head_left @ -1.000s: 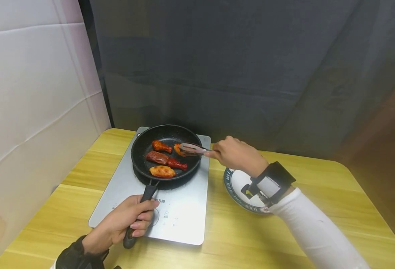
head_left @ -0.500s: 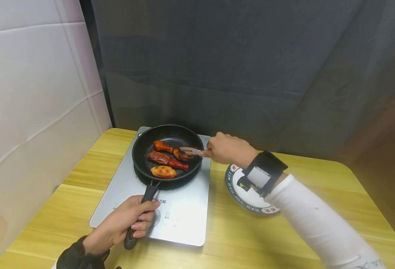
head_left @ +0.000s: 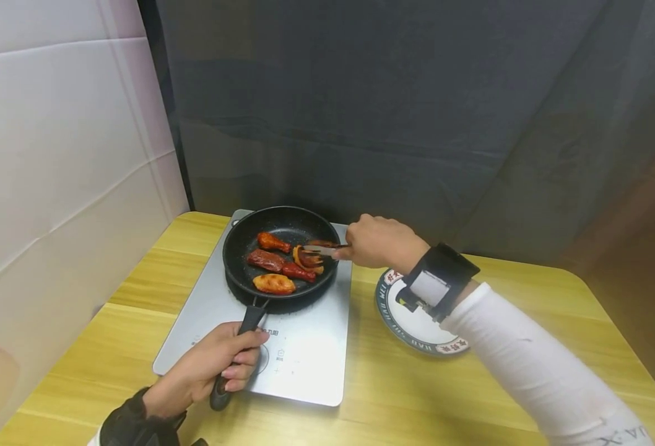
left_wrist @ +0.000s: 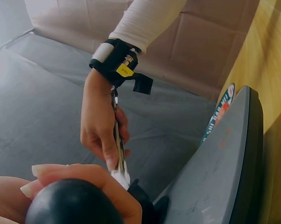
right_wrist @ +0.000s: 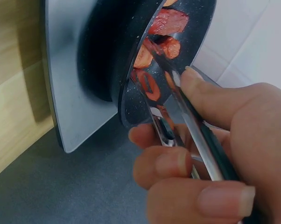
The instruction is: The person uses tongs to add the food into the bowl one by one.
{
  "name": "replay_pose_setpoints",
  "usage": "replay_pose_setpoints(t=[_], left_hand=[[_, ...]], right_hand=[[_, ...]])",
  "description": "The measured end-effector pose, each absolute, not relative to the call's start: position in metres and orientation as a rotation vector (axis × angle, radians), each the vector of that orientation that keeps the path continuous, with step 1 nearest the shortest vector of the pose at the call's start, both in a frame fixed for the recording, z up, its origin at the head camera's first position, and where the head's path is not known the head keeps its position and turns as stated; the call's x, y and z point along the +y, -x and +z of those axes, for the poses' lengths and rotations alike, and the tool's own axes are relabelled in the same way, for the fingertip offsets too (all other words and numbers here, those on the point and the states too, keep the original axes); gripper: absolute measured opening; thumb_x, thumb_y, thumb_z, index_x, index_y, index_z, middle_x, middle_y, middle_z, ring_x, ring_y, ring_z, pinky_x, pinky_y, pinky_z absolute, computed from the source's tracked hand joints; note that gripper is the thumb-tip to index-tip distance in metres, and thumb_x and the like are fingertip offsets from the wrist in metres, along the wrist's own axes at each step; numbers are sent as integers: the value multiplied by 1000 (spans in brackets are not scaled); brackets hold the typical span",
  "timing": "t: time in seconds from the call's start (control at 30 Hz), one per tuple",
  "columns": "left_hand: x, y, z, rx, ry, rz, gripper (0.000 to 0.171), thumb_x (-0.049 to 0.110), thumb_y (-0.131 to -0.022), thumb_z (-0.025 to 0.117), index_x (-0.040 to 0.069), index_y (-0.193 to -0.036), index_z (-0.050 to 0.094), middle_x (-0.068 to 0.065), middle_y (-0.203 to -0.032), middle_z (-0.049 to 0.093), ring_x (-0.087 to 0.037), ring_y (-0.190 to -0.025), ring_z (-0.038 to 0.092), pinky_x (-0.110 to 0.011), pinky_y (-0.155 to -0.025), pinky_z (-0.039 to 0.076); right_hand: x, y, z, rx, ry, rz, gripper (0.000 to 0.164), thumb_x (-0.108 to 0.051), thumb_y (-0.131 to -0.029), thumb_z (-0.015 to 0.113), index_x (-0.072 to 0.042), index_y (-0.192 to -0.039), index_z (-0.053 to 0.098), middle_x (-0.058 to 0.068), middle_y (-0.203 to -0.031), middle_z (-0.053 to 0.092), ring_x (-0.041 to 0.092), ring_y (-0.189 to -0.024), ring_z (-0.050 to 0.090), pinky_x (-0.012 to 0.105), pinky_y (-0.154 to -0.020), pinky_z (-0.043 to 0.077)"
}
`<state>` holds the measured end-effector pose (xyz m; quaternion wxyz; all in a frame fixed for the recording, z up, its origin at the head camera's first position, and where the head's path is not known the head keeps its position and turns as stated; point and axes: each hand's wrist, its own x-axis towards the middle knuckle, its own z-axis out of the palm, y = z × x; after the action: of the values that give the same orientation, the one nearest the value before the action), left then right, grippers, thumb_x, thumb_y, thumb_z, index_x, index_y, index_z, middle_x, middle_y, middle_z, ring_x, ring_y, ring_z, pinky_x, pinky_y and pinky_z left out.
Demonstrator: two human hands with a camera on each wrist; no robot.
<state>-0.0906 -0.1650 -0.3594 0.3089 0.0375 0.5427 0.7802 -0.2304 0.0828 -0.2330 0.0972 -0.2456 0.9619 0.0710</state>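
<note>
My left hand [head_left: 224,362] grips the black handle [head_left: 254,317] of a frying pan [head_left: 294,223]. Metal food tongs [head_left: 322,250] are held in my right hand [head_left: 383,241], over the pan's right side. Their arms [right_wrist: 192,121] stand apart in the right wrist view, the tips down at an orange-brown piece of food [head_left: 299,257]; whether they pinch it I cannot tell. Beside it lie a small drumstick [head_left: 273,242], a dark red slab of meat [head_left: 264,260], a redder drumstick [head_left: 299,272] and a browned wing piece [head_left: 273,284].
The pan sits on a silver induction cooker [head_left: 316,365], which rests on a wooden table [head_left: 416,402]. A white plate with a patterned dark rim [head_left: 386,310] lies right of it, partly beneath my right forearm. Grey cloth [head_left: 361,124] hangs behind; a pale wall [head_left: 71,155] stands left.
The tongs have tilted, and their arms now show apart around the orange-brown piece, which has shifted slightly beside the drumsticks. My left hand keeps its grip on the handle.
</note>
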Motion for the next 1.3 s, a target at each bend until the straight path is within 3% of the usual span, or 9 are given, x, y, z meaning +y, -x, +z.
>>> replay_pose_setpoints(t=[0.33, 0.53, 0.87, 1.03, 1.3], left_hand=[[-164, 91, -359, 1416, -104, 2071, 20, 16, -97, 53, 7, -88, 38, 8, -57, 34, 0, -40, 30, -15, -33, 30], [-164, 90, -359, 1411, -92, 2072, 20, 16, -97, 53, 6, -89, 38, 7, -57, 34, 0, -40, 30, -15, -33, 30], [-166, 87, -358, 1421, -94, 2066, 20, 16, -97, 53, 5, -90, 38, 7, -57, 34, -1, -41, 31, -15, -34, 30], [-166, 88, -357, 1424, -95, 2058, 21, 16, -97, 53, 6, -87, 37, 7, -57, 33, -1, -40, 31, -15, -34, 30], [-167, 88, -358, 1428, -86, 2056, 22, 17, -97, 53, 6, -85, 37, 7, -57, 33, -1, -40, 31, -15, -34, 30]], right_hand=[[84, 232, -230, 2877, 736, 242, 39, -52, -90, 59, -16, -81, 67, 0, -66, 54, 19, -59, 53, 32, -48, 39], [93, 229, -235, 2957, 804, 176, 44, -56, -89, 58, -14, -93, 70, 0, -67, 55, 19, -62, 55, 32, -50, 41], [124, 223, -248, 3024, 920, 7, 54, -57, -91, 53, -7, -108, 66, -2, -61, 52, 13, -51, 52, 28, -43, 40], [156, 221, -254, 3073, 829, -183, 58, -57, -92, 52, -3, -112, 65, 0, -62, 51, 15, -55, 52, 30, -48, 43], [198, 213, -269, 3153, 695, -302, 56, -50, -92, 57, 0, -117, 62, 5, -79, 62, 24, -72, 55, 44, -70, 50]])
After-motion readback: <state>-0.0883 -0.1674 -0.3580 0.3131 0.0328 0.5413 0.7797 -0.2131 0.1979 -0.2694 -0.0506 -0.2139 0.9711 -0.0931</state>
